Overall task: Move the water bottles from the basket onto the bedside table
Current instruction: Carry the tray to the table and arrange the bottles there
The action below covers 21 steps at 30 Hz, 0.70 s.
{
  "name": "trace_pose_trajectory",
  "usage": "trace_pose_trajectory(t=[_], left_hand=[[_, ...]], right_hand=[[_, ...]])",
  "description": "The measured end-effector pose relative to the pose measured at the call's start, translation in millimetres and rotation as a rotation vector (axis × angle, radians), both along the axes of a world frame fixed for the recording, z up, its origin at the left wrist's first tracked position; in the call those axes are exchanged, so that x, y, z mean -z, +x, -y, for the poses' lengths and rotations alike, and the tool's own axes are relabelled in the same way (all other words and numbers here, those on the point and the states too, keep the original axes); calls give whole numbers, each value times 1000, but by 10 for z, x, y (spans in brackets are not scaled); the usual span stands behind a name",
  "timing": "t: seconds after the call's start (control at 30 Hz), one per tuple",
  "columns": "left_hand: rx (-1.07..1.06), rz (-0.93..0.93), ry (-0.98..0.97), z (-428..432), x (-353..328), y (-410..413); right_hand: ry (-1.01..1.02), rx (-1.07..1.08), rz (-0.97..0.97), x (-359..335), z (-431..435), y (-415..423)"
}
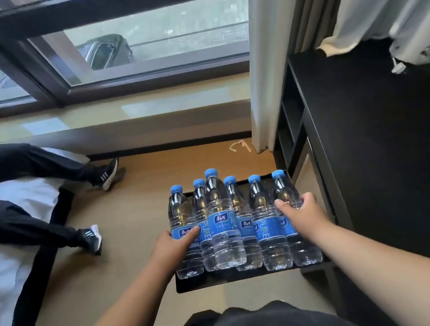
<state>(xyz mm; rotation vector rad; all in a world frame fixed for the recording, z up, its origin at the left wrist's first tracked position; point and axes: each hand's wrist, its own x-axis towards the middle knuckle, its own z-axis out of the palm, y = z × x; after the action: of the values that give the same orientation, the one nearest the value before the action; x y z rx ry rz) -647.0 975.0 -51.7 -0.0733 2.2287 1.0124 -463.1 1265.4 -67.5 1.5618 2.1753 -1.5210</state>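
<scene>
Several clear water bottles with blue caps and blue labels stand packed in a row in a shallow black basket (198, 284) on the floor. My left hand (172, 246) grips the leftmost bottle (181, 223) around its label. My right hand (304, 215) grips the rightmost bottle (287, 194) at its middle. The middle bottle (220, 217) stands a little higher than its neighbours. The black bedside table (390, 150) rises directly right of the basket.
A bed with white sheets (5, 264) lies at the left, and another person's legs in dark trousers and trainers (92, 239) hang off it over the floor. A window sill (117, 113) and a grey curtain (270, 56) stand beyond. A scrap of white paper (239, 146) lies on the floor.
</scene>
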Motion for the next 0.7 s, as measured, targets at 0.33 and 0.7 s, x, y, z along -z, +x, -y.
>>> trace_pose_trajectory(t=[0.33, 0.7], left_hand=[[137, -47, -8, -1115, 8, -1006], [420, -64, 4, -2557, 64, -2523]], right_hand=[[17, 117, -24, -33, -828, -656], [71, 441, 14, -49, -1518, -1507]])
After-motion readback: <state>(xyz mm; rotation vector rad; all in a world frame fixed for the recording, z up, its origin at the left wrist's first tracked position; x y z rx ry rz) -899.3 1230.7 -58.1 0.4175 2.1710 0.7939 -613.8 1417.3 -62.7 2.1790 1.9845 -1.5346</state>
